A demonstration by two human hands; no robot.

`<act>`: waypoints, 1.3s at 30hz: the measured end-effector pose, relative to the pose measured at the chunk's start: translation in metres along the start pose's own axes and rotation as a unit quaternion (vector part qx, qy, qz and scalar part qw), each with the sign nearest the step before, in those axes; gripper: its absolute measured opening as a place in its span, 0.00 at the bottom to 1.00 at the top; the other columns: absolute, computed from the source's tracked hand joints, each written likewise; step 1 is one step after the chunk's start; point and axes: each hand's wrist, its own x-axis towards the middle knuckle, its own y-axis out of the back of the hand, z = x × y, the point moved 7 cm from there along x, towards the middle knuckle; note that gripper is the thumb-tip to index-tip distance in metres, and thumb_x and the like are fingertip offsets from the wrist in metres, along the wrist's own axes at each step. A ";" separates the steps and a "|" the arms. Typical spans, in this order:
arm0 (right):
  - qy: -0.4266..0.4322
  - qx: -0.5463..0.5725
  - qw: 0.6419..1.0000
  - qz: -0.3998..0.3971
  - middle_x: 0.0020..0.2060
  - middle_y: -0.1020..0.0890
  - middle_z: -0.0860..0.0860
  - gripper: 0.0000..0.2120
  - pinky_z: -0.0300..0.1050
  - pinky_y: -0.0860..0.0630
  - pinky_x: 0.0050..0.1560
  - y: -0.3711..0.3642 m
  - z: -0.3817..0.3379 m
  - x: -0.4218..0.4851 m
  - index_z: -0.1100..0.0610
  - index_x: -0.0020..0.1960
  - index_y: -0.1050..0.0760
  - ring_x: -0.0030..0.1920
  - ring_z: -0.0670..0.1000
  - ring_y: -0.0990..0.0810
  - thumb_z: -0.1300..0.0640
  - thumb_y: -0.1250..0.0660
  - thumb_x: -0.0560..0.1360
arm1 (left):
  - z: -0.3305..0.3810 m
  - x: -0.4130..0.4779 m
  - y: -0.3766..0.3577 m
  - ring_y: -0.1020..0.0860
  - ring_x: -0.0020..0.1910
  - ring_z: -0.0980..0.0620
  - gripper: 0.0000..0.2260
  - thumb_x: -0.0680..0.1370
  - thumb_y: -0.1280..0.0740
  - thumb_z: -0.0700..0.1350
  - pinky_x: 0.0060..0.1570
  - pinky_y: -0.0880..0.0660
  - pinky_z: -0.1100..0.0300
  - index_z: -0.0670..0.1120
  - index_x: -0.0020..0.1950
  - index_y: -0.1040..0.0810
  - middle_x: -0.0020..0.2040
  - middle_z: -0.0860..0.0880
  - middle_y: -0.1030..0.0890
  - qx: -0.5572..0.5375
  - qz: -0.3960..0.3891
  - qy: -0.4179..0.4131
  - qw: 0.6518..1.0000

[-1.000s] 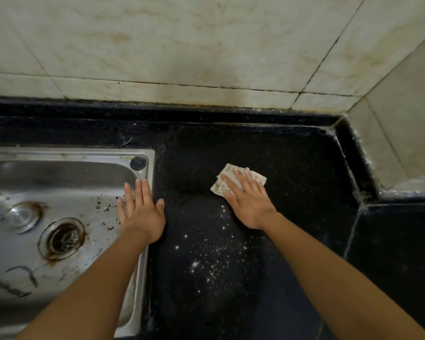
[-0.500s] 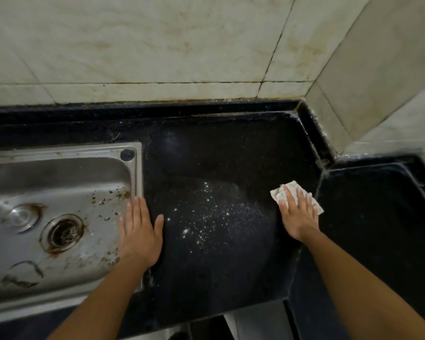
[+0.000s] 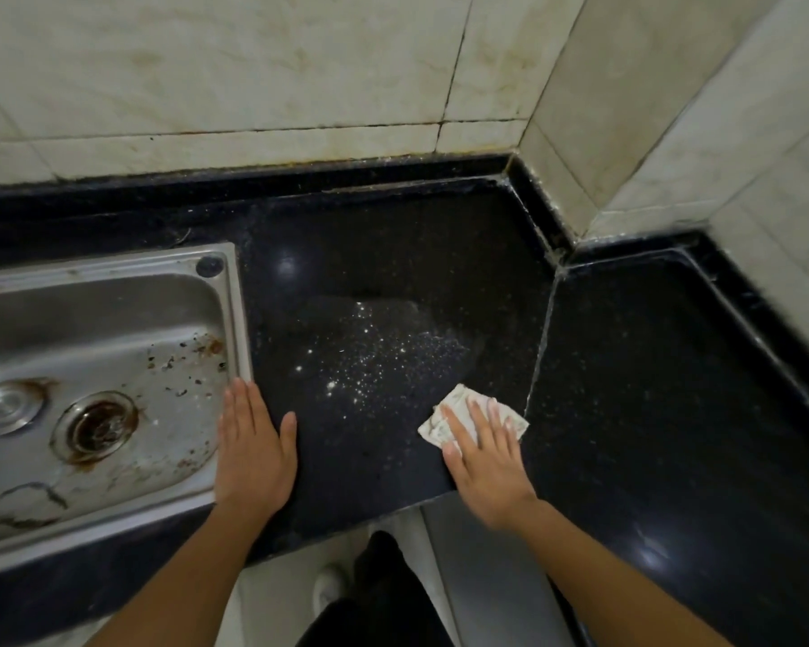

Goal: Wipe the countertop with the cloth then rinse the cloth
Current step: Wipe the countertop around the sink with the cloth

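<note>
A small, crumpled pale cloth (image 3: 444, 418) lies on the black speckled countertop (image 3: 393, 254), close to its front edge and just left of a seam. My right hand (image 3: 484, 452) presses flat on the cloth, fingers spread over it. White specks and crumbs (image 3: 365, 361) are scattered on the counter, up and left of the cloth. My left hand (image 3: 253, 448) rests flat, fingers together, on the counter at the right rim of the steel sink (image 3: 232, 319), holding nothing.
The sink basin is stained, with a rusty drain (image 3: 97, 429) and bits of debris. Tiled walls (image 3: 300, 77) close the back and the right corner. A second black counter section (image 3: 673, 389) lies right of the seam. Floor and my dark-clad legs (image 3: 379, 595) show below the edge.
My right hand has slid the cloth from the middle of the counter out to the right by the seam, then back left and toward the front edge. My left hand has stayed at the sink rim.
</note>
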 end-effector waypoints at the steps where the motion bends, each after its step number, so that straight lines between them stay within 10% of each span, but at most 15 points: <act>1: 0.026 -0.014 1.000 -0.006 0.77 0.64 0.48 0.24 0.49 0.72 0.71 -0.004 -0.006 -0.006 0.37 0.72 0.70 0.74 0.50 0.73 0.39 0.66 0.78 | 0.001 0.000 0.000 0.57 0.77 0.45 0.32 0.80 0.56 0.57 0.75 0.56 0.50 0.39 0.77 0.58 0.78 0.40 0.57 0.001 0.001 0.000 1.000; 6: 0.111 -0.057 0.992 -0.031 0.76 0.65 0.43 0.24 0.49 0.69 0.74 0.002 0.002 -0.001 0.30 0.71 0.68 0.74 0.48 0.73 0.35 0.68 0.76 | 0.001 -0.002 0.001 0.55 0.77 0.46 0.30 0.81 0.56 0.55 0.75 0.53 0.50 0.39 0.77 0.56 0.78 0.41 0.55 0.006 0.009 -0.005 1.000; 21: -0.214 0.106 0.967 0.089 0.79 0.60 0.50 0.26 0.54 0.65 0.75 0.085 0.130 0.126 0.42 0.78 0.58 0.77 0.54 0.65 0.42 0.57 0.82 | 0.003 0.001 -0.002 0.55 0.77 0.47 0.31 0.81 0.53 0.55 0.74 0.55 0.52 0.39 0.77 0.55 0.78 0.41 0.53 0.024 0.021 -0.005 0.999; 39: 0.151 -0.091 0.984 -0.020 0.78 0.61 0.46 0.24 0.49 0.69 0.73 -0.002 -0.034 0.016 0.34 0.73 0.66 0.76 0.51 0.69 0.38 0.65 0.79 | 0.001 -0.001 0.001 0.54 0.77 0.46 0.29 0.81 0.52 0.52 0.75 0.55 0.51 0.37 0.77 0.53 0.78 0.40 0.52 0.017 0.025 -0.003 1.000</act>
